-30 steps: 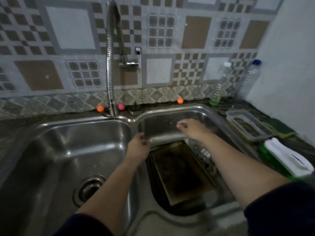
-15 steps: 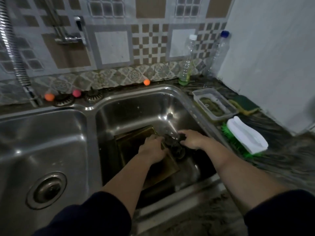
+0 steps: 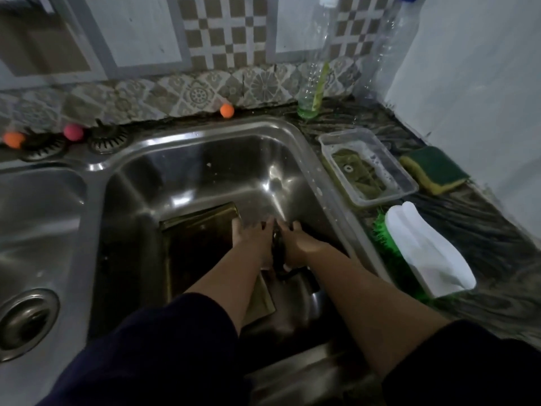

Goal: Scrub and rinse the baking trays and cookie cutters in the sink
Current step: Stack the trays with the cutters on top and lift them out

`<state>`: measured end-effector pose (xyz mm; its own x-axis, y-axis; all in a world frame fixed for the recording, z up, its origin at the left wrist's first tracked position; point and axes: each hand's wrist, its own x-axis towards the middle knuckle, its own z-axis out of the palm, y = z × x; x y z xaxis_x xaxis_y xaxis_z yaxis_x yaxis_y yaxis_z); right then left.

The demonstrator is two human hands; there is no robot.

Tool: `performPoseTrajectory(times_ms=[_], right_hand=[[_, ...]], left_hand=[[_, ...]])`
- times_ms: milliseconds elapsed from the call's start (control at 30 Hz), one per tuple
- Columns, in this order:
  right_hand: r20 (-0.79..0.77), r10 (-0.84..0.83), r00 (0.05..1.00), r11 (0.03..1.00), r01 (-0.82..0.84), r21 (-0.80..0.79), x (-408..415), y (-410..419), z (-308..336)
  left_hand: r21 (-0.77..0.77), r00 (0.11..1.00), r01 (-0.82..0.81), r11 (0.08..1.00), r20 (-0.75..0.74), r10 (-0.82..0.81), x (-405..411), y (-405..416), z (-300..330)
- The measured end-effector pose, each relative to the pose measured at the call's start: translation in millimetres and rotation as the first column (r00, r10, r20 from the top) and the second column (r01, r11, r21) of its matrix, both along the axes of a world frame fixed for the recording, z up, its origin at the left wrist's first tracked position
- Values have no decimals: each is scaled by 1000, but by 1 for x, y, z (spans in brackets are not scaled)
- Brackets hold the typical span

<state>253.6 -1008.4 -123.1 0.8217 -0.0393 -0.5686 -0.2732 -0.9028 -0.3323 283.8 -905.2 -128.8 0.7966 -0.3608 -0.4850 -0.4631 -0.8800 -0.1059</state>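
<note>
Both hands are down in the right basin of the sink (image 3: 295, 133), close together: the left hand (image 3: 251, 238) lies over the far right corner of the baking tray (image 3: 193, 253), the right hand (image 3: 298, 244) just beside it, and between them sits a small dark object (image 3: 278, 247), perhaps a cookie cutter, though it is too dim to say, or to tell whether either hand grips it. I judge this an early step, gathering or lifting an item before scrubbing; no water runs and no scrubber is in hand. Next would come a firm hold and a reach to the right for the green sponge (image 3: 436, 169) or the brush (image 3: 421, 256) on the counter (image 3: 497, 227). The tray lies flat on the basin floor, its long axis running near to far, its far end angled slightly left.
</note>
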Motion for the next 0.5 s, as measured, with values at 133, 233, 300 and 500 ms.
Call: performPoseTrajectory(times_ms=[133,233,300,500], right_hand=[[-94,-17,995,998,22,54,2,3,-9],[-78,-110,991,977,122,172,7,0,-18],[-46,-145,988,976,150,159,9,0,-24],[56,-236,970,960,225,165,13,4,-25]], left_hand=[[82,992,23,996,124,-33,3,-4,-15],[21,992,-20,1000,124,17,7,-8,-20],[-65,991,-62,996,118,69,11,-7,-29],[-238,981,-130,963,109,159,11,-2,-38]])
